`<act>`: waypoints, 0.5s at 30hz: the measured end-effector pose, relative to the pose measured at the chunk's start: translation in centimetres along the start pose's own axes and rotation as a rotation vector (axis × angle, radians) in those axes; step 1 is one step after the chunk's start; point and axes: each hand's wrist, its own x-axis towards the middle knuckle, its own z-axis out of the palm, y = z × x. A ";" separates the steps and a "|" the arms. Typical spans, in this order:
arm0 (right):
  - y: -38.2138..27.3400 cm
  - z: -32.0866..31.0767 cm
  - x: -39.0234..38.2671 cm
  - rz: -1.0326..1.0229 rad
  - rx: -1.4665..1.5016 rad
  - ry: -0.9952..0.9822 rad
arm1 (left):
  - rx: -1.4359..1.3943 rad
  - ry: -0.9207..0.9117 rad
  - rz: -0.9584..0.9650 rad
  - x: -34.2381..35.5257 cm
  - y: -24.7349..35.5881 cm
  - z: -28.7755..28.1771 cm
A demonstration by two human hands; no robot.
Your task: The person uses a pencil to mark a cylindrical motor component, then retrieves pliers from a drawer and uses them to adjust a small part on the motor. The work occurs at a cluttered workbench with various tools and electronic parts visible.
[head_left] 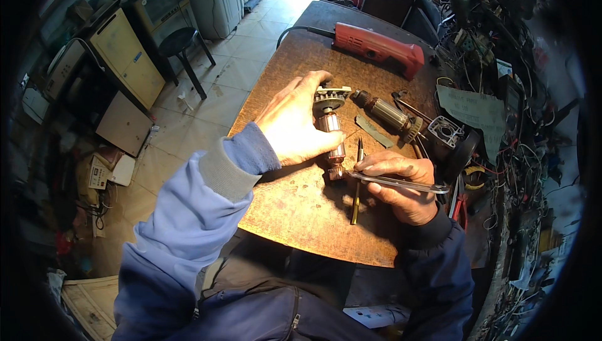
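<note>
Armature (pixel 332 126) was over the wooden bench (pixel 301 209), fan (pixel 328 98) at the far end, commutator (pixel 337 172) at the near end. Left hand (pixel 295 121) gripped it, thumb across the body, fingers up by the fan. Right hand (pixel 411 198) pinched a slim metal tool (pixel 429 186), tip at the commutator; couldn't tell if touching. Second armature (pixel 390 113) lay to the right, red power-tool body (pixel 378 47) beyond.

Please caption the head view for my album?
Left hand grips a motor armature; right hand holds a slim metal tool beside it.
</note>
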 end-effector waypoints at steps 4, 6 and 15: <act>-0.1 0.1 0.0 0.047 -0.011 -0.051 | 0.041 0.093 0.088 0.1 -0.6 1.0; -0.5 0.2 -0.3 0.065 0.014 -0.035 | -0.040 0.000 0.059 0.3 -0.2 0.5; -1.0 0.6 -0.9 -0.012 -0.055 -0.054 | -0.628 -0.250 -0.103 0.9 -1.2 0.0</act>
